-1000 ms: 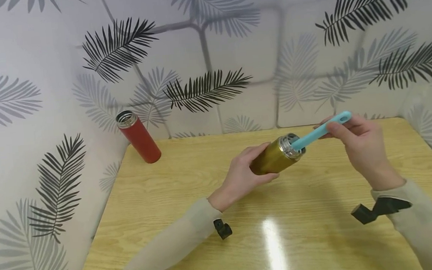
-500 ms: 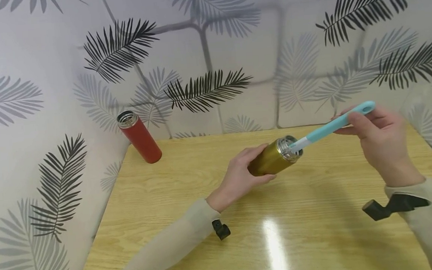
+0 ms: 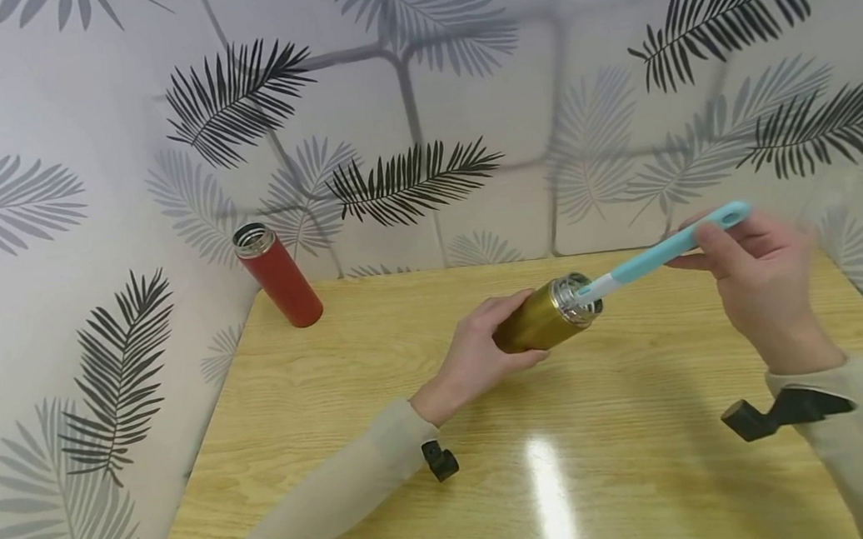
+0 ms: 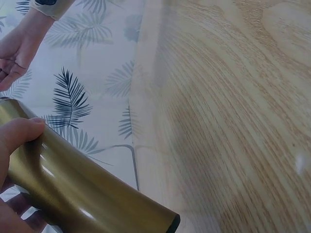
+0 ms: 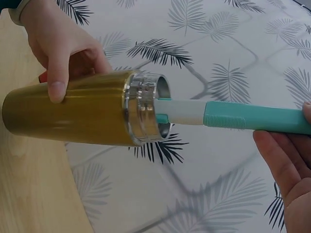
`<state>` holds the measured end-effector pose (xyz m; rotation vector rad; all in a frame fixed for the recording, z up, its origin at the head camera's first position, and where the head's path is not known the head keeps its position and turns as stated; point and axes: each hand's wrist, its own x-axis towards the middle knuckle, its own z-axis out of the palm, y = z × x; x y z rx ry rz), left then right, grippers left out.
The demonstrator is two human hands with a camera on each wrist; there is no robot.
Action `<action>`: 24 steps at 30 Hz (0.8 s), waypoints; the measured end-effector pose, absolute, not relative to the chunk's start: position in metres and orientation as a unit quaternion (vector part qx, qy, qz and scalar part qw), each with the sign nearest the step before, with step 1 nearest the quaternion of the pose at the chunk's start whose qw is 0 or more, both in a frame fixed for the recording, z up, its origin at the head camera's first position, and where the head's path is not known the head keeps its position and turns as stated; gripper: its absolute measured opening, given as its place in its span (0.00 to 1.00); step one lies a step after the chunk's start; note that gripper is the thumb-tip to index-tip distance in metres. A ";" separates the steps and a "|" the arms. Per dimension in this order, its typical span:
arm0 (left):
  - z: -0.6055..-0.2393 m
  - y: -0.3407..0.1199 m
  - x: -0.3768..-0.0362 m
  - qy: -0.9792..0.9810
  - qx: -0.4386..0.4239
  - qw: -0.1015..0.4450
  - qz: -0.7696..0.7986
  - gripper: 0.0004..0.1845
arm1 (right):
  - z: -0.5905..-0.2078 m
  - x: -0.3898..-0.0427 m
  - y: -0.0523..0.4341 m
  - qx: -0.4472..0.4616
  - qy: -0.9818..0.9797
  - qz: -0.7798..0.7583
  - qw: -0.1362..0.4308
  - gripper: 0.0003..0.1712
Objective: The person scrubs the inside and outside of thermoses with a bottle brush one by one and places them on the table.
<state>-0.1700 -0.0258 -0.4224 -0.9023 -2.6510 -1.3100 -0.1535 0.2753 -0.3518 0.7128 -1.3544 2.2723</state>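
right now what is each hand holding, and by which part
The left hand holds the gold bottle around its body; the right hand holds the turquoise tool by its handle.

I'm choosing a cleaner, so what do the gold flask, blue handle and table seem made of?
Gold flask: probably metal, glossy gold coating; bright streaks along the body, shiny silvery neck. Blue handle: likely plastic, smooth and evenly coloured, with fine ridges. Table: wood or wood-look laminate, glossy; grain plus a bright reflection.
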 end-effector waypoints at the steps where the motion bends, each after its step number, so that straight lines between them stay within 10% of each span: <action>1: -0.422 -0.025 -0.170 -0.857 -0.292 0.024 -0.425 0.42 | -0.354 -0.154 0.273 0.255 -0.490 0.810 0.199 0.07; 24: -0.421 -0.026 -0.168 -0.860 -0.302 0.017 -0.411 0.43 | -0.359 -0.149 0.261 0.230 -0.525 0.803 0.162 0.10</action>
